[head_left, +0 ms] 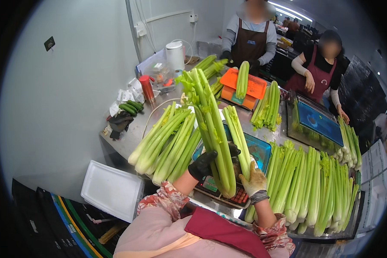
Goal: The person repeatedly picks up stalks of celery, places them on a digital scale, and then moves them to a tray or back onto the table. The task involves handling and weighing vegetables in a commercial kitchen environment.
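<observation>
My left hand (203,165), in a black glove, is closed around a tall celery bunch (215,135), held nearly upright with its leaves away from me. My right hand (254,179), in a pale glove, grips the base of a slimmer celery bunch (238,135). Both are over a scale with a blue tray (259,149) and a red-buttoned keypad (241,197). To the left of the scale lies a pile of celery (163,146). On the right, several more celery bunches (305,185) lie side by side in a tray.
Across the table, a person (251,38) stands by an orange scale (249,84) bearing celery; another person (320,73) is beside a second blue-topped scale (318,118). Cucumbers (131,107), a red flask (147,88) and a white kettle (175,55) line the left. A white lidded box (112,189) sits below.
</observation>
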A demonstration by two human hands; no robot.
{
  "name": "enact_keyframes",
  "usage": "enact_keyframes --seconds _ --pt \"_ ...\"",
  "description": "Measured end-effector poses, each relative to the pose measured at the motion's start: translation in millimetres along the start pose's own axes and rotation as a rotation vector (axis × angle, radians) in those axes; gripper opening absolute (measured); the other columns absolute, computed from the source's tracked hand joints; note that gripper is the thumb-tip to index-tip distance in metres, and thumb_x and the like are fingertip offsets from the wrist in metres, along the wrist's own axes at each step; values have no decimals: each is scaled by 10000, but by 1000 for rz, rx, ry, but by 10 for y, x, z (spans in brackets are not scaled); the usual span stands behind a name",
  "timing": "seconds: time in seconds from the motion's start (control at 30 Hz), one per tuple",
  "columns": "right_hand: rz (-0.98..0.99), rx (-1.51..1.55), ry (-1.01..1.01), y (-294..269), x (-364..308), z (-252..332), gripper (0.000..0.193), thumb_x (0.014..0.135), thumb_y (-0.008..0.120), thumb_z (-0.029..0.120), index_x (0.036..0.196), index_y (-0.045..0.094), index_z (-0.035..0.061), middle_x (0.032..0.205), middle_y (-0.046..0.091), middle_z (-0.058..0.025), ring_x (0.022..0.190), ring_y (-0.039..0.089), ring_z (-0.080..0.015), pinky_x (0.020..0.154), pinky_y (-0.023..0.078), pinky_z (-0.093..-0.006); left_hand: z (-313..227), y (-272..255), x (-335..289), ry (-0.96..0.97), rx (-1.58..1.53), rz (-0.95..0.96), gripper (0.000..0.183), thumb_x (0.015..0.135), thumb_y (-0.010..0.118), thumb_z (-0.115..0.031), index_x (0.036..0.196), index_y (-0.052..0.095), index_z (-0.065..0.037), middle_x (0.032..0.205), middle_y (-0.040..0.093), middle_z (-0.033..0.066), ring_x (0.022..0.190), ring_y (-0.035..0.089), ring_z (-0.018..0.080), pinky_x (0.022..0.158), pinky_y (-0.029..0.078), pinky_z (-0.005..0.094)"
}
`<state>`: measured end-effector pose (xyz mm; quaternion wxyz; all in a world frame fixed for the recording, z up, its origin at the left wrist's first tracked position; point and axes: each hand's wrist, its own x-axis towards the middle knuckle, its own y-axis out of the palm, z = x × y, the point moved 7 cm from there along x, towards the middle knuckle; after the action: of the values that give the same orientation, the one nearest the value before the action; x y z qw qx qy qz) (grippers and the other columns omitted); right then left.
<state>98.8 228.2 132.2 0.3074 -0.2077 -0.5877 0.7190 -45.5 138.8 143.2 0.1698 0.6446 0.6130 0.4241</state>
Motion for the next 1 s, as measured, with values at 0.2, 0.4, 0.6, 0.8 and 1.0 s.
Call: enact_keyframes --seconds 0.2,0.4,0.6,0.8,1.0 --pt "-162 794 -326 -405 -312 503 422 864 573 327 1123 561 -6 923 625 -194 865 591 -333 762 455 -383 -33 -11 1 58 -162 -71 621 848 613 -273 1339 352 4 1311 467 133 1253 418 265 1045 349 419" --pt "-27 1098 -102 -155 -374 558 478 889 564 396 1058 596 -51 791 631 -92 725 560 -127 694 444 -247 -30 58 -143 109 -279 -253 596 900 532 -320 1357 319 -2 1309 462 151 1247 419 263 1055 338 422" --pt "-185 858 -134 -189 -295 562 398 914 516 324 1070 607 -31 894 649 -173 844 611 -206 766 453 -295 -87 -5 -256 175 -87 -224 523 934 481 -338 1335 375 -19 1255 515 150 1160 501 255 990 406 409" --pt "100 1542 187 432 -264 300 353 950 490 286 1076 580 -31 925 648 -105 797 606 -152 715 479 -252 -69 42 -154 152 -440 -217 667 882 477 -528 1358 365 -73 1319 466 127 1146 510 274 1003 395 399" --pt "807 2116 269 516 -373 599 481 941 437 410 1112 520 -32 906 631 -135 708 625 -207 592 524 -292 94 172 -81 -48 -70 -86 664 874 546 -446 1366 341 -50 1309 473 140 1142 513 277 993 401 396"
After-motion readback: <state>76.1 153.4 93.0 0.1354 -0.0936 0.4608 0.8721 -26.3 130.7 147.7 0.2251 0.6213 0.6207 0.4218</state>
